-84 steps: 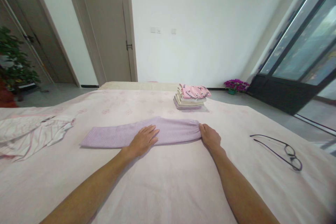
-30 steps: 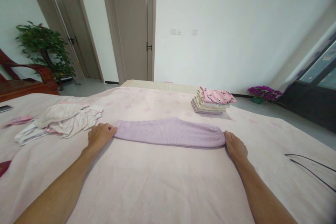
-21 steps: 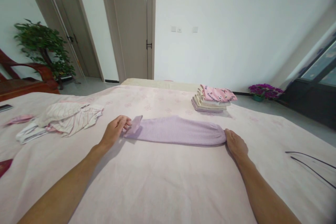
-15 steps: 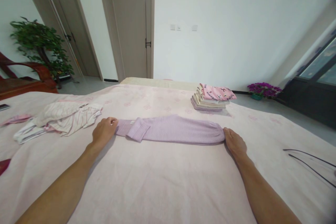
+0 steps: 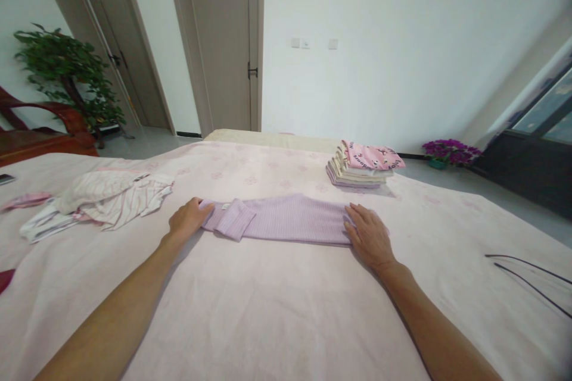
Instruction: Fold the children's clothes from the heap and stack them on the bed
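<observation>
A lilac ribbed long-sleeved garment (image 5: 295,220), folded into a long strip, lies across the pink cloth in front of me. One cuffed sleeve is turned over near its left part, beside a small white label. At the strip's left end, my left hand (image 5: 188,219) grips the edge, its thumb on top of the fabric. My right hand (image 5: 370,237) rests flat on the right end, fingers stretched out and slightly apart, covering part of the cloth there.
Beyond the garment stands a stack of folded clothes (image 5: 361,166), a pink printed one on top. Crumpled striped clothes (image 5: 107,196) lie to the left, with a phone (image 5: 6,179) at the far edge. Thin dark eyeglass-like arms (image 5: 527,268) show at right on the pink bedspread (image 5: 286,309).
My right hand has moved left from the garment's right tip onto its top and has opened flat. My left hand has shifted slightly right, its thumb now over the fabric.
</observation>
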A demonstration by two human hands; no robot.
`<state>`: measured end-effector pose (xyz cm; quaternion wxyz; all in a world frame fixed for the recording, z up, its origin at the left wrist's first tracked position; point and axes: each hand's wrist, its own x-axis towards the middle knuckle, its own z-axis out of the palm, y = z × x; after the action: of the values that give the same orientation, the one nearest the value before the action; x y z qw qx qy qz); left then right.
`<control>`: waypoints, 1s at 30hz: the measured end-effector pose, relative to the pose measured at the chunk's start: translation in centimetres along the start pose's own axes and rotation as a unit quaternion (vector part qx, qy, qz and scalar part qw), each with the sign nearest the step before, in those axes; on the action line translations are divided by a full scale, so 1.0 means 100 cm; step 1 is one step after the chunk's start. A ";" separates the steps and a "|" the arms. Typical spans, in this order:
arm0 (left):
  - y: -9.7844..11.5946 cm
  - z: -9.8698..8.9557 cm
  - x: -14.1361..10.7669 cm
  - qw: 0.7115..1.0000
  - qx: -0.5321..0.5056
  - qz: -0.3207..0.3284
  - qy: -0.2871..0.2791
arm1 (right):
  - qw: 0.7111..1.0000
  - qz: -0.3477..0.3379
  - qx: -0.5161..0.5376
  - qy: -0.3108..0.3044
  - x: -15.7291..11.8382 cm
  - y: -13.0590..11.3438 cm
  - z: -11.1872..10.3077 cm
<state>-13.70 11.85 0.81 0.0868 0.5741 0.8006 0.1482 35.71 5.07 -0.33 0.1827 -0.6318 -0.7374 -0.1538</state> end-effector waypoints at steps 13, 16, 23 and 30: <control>-0.053 -0.007 0.020 0.995 0.067 -0.063 0.045 | 0.996 -0.023 -0.048 -0.075 -0.003 0.014 0.030; -0.054 -0.004 0.024 0.993 0.079 -0.063 0.054 | 0.996 -0.016 -0.048 -0.079 -0.003 0.013 0.030; -0.041 0.006 0.021 0.990 0.102 0.005 0.100 | 0.996 -0.016 -0.053 -0.068 -0.004 0.015 0.034; -0.024 0.008 0.003 0.957 0.109 0.150 0.221 | 0.993 -0.014 -0.081 -0.079 -0.004 0.012 0.032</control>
<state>-15.64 11.51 -0.78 -0.1791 0.6466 0.7155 0.1947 36.75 6.39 -3.36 0.0695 -0.6445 -0.7433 -0.1652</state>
